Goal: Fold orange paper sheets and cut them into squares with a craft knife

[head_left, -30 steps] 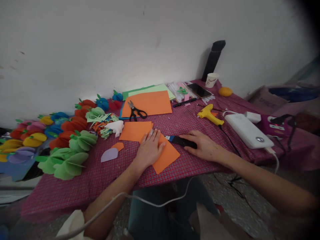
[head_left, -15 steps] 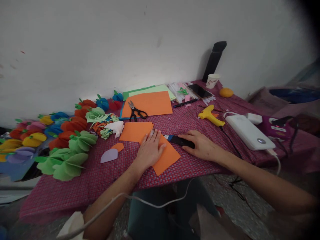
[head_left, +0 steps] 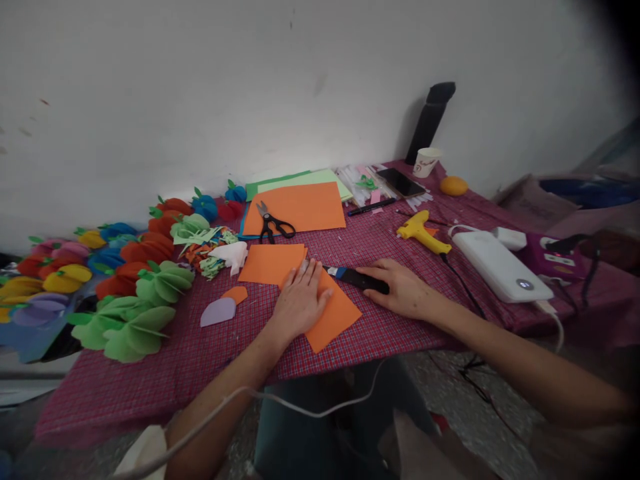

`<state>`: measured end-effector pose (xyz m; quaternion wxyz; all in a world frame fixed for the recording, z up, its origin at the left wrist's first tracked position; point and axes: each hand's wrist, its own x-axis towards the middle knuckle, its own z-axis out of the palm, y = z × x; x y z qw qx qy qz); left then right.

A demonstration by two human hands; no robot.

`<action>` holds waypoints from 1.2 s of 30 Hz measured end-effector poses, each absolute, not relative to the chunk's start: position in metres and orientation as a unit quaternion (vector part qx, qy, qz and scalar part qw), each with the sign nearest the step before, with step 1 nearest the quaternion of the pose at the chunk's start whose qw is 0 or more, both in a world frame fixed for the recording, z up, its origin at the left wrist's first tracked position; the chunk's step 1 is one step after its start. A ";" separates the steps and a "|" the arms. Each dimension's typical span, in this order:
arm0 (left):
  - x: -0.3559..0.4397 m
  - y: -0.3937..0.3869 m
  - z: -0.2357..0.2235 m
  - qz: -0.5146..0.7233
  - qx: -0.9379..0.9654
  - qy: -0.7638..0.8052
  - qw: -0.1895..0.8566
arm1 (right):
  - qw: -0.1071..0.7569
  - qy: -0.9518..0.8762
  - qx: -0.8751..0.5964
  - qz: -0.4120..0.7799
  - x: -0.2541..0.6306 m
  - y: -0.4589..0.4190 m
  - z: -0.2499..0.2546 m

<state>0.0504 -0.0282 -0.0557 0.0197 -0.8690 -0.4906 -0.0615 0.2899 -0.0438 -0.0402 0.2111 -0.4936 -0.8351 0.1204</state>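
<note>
My left hand [head_left: 299, 300] lies flat with fingers stretched out, pressing on an orange paper sheet [head_left: 334, 321] set at a slant near the table's front edge. Another orange paper piece [head_left: 270, 261] sits partly beneath it. My right hand [head_left: 400, 288] is closed around a long black tool with a blue band [head_left: 357, 277]; its exact kind is unclear. The tool's narrow end reaches the slanted sheet's upper edge, beside my left fingertips. Left of my hands rest a lilac half-round paper piece [head_left: 219, 311] and a small orange paper piece [head_left: 236, 294].
Black-handled scissors [head_left: 270, 222] lie on a larger orange sheet [head_left: 315, 207]. Several paper pumpkins [head_left: 165, 283] and paper scraps [head_left: 213, 250] fill the left. On the right are a yellow glue gun [head_left: 423, 231], a white power bank [head_left: 500, 267], a phone [head_left: 400, 182] and a paper cup [head_left: 426, 163].
The black tool's narrow end has shifted slightly up and left, nearer my left fingertips. My left hand and the paper sheets have stayed in place.
</note>
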 end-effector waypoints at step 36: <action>0.037 -0.020 -0.030 -0.287 -0.784 -0.548 0.046 | 0.247 -0.582 -0.771 0.073 0.291 0.146 0.006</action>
